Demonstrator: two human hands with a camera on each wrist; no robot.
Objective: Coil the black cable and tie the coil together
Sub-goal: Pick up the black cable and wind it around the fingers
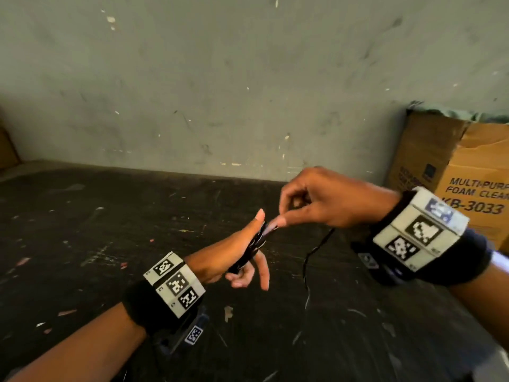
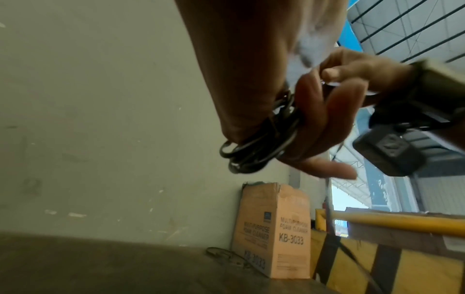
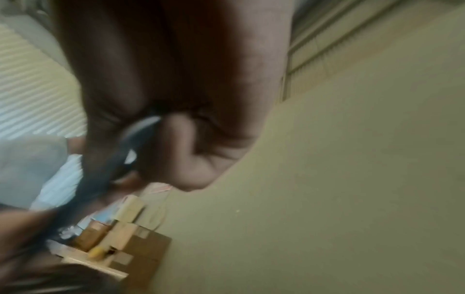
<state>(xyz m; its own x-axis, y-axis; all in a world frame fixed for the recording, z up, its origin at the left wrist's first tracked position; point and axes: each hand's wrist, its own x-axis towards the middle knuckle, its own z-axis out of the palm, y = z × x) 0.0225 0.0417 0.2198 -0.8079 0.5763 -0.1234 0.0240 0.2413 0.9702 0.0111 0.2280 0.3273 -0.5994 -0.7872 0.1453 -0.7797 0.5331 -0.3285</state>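
Holding the coiled thin black cable (image 1: 254,248), left hand (image 1: 234,255) grips the loops; right hand (image 1: 316,202) pinches its limp, light, springy tail near the coil.

Black cable (image 1: 254,248): partly coiled.
Thin glossy loops bunched in a small coil, held above the table; one loose strand hangs down.

Left hand (image 1: 237,255) thumb-up, gripping; right hand (image 1: 316,199) pinching just above.
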